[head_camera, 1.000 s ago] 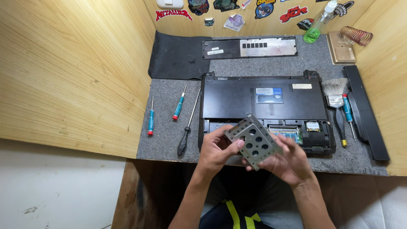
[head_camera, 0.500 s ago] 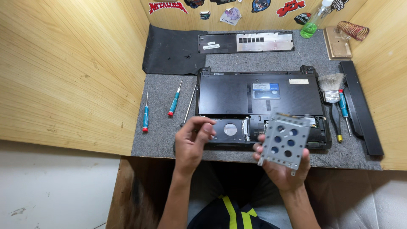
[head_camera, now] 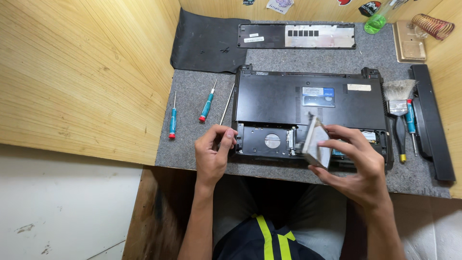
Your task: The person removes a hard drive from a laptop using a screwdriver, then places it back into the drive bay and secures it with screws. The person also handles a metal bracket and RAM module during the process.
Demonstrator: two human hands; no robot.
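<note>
Two hazards: my right hand [head_camera: 358, 163] pinches the metal drive caddy [head_camera: 317, 143] edge-on above the open laptop [head_camera: 308, 113]; my left hand [head_camera: 214, 151], curled on the long screwdriver [head_camera: 226, 111], may slip.

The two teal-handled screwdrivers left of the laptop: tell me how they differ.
The left screwdriver lies almost straight up and down on the mat; the right screwdriver leans, tip angled toward the laptop. The left one looks slimmer, the right one thicker in the handle. Both have teal handles with red ends and lie untouched.
</note>
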